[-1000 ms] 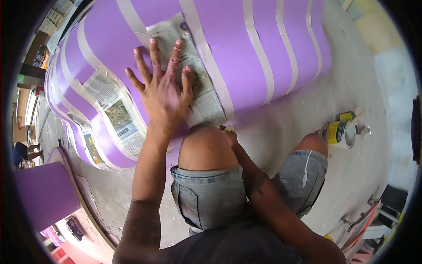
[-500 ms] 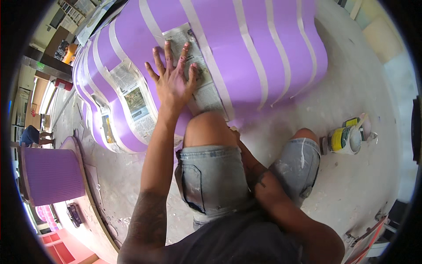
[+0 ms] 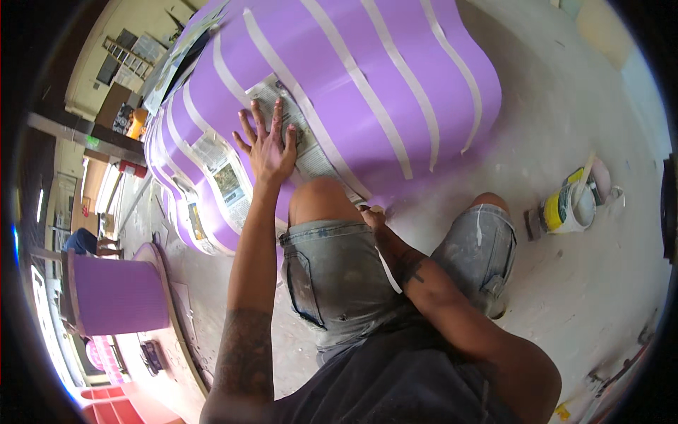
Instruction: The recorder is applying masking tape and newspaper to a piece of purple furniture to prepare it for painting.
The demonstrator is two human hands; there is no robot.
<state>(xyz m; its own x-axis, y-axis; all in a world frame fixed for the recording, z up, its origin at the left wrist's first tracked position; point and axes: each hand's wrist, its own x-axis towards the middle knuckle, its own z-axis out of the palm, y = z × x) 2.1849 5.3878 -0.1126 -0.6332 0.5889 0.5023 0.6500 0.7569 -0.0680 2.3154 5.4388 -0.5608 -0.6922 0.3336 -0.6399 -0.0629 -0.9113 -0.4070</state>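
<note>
A large, curved purple piece (image 3: 417,141) stands before me, banded with pale masking tape strips (image 3: 357,74). My left hand (image 3: 272,152) lies with spread fingers on a newspaper sheet (image 3: 314,161) between two strips. Low down by my raised knee, my right hand (image 3: 373,216) is closed at the sheet's bottom end. The knee hides part of it, and what its fingers hold is too small to make out. A narrow white strip (image 3: 390,272) shows below the right forearm, beside my thigh. Another newspaper piece (image 3: 229,180) covers a band farther left.
On the floor at right stands an open yellow-labelled paint can (image 3: 558,212) with a stick in it, beside a dark block (image 3: 532,225). At left are a purple ribbed, curved piece (image 3: 120,293) and a pink shelf unit (image 3: 106,410). A person (image 3: 83,242) is in the background.
The whole view has shifted, with the purple piece lower and farther left. My left hand stays on the newspaper. More of my right hand shows, and the white strip has come into sight.
</note>
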